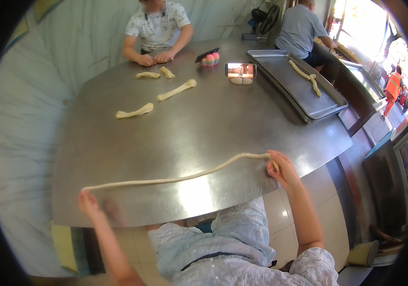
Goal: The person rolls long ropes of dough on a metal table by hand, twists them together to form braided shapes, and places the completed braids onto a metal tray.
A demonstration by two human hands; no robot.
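Observation:
A long, thin rope of pale dough point(186, 177) with a twisted surface stretches across the near side of the steel table point(125, 150). Its left end is pinched in the fingers of my left hand point(90, 205), close to the table's left edge. My right hand point(282, 168) grips the other end, and a short tip of dough pokes out below the fingers. Between my hands the strand bows away from me toward the right. Farther up the table lie several short dough pieces, among them a curved one point(135, 111) and a longer one point(177, 90).
A metal tray point(279, 71) at the right holds a knotted, twisted dough piece point(306, 77). A phone on a stand point(240, 73) and another phone on a colourful holder point(209, 58) stand mid-table. A co-worker point(159, 32) handles dough opposite; another person point(298, 32) sits beyond the tray.

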